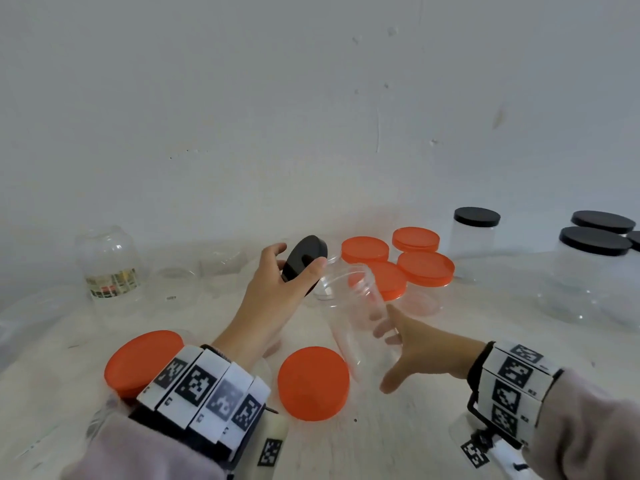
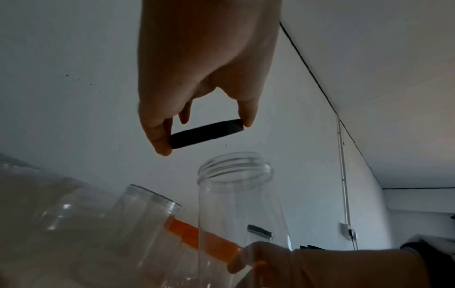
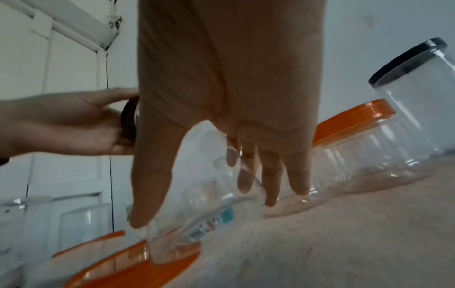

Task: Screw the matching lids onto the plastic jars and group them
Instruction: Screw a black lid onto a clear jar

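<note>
Your right hand [image 1: 408, 344] grips the jar [image 1: 360, 320]; left hand [image 1: 287, 282] pinches the black lid [image 1: 304, 259] at its 11 o'clock: seat it squarely, then twist.

The pale, whitish tabletop [image 1: 398, 427] has a bunch of stuff sitting on it: two clear plastic jars with orange lids [image 1: 313, 382] up front, and a cluster of four more orange-lidded jars [image 1: 425, 268] further back. Off to the right are clear jars with black lids [image 1: 477, 216], and at far left a lidless clear jar with a printed label [image 1: 110, 265].
</note>
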{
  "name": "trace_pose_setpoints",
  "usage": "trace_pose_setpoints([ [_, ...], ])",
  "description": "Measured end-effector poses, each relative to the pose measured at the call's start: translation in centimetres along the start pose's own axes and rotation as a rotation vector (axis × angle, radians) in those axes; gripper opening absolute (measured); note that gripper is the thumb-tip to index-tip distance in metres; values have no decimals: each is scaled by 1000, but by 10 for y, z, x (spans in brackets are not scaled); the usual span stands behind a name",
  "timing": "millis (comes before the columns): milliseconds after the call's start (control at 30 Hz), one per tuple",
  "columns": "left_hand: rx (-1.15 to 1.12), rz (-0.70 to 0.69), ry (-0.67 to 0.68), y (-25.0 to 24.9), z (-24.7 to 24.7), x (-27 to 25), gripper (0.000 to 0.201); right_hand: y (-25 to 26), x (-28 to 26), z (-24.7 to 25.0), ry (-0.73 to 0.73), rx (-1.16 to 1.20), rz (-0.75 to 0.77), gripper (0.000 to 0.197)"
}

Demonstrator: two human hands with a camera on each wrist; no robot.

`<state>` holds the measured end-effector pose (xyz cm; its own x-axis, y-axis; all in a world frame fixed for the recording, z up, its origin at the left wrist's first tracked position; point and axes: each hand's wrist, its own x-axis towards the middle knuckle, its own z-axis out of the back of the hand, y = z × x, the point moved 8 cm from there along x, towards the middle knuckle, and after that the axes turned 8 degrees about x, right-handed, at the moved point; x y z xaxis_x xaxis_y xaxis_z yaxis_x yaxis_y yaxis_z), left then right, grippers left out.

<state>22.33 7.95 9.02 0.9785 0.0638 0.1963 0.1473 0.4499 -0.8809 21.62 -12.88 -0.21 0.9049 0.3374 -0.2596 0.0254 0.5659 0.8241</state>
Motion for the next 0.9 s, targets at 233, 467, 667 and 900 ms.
trace_pose_setpoints([
  [233, 62, -65, 140, -12, -32, -6, 82, -20, 4, 3, 3, -2, -27, 113],
  [467, 67, -150, 256, -27, -54, -12, 74, -6, -5, 22, -55, 154, 77, 109],
  [667, 186, -259, 329, -45, -72, -15, 78, 8, -7, 20, -95, 197, 184, 96],
  [900, 304, -312, 358, -52, -86, -11, 80, 8, -7, 16, -78, 211, 198, 78],
])
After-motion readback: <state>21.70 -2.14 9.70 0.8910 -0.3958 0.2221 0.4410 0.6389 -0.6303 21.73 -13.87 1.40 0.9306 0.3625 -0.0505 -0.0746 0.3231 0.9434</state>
